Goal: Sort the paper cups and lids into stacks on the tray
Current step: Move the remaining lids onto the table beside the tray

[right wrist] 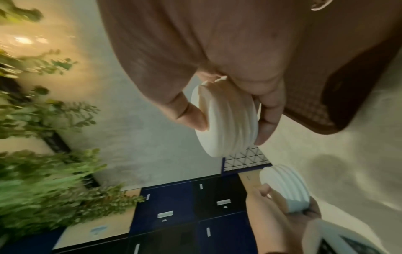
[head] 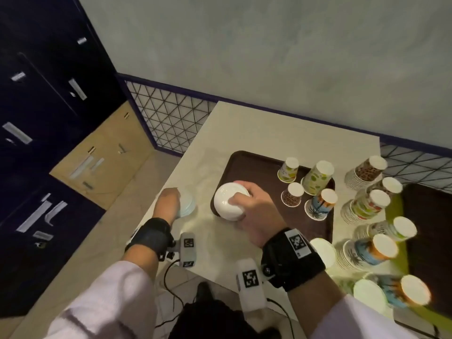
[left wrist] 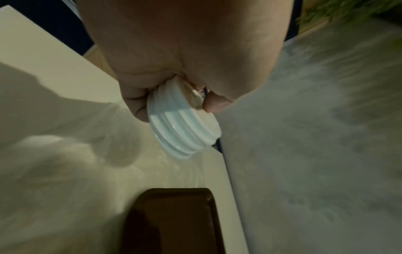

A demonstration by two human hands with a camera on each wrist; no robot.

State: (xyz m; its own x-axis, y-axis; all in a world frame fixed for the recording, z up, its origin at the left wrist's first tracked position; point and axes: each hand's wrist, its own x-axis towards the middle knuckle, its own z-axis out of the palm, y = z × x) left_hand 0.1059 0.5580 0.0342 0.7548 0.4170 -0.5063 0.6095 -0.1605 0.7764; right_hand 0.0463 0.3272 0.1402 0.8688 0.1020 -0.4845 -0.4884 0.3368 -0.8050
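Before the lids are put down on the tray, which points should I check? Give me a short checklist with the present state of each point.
1. Right hand grips its stack of white lids firmly, thumb on one side, fingers on the other: ok.
2. Left hand grips the second lid stack: ok.
3. Free space on the near left part of the brown tray: ok.
4. Upside-down cups on the tray stand clear of that space: ok.
5. Lids inside each stack nested evenly: cannot tell, the views are blurred.
6. Both lid stacks the same size, so they can be joined: cannot tell.
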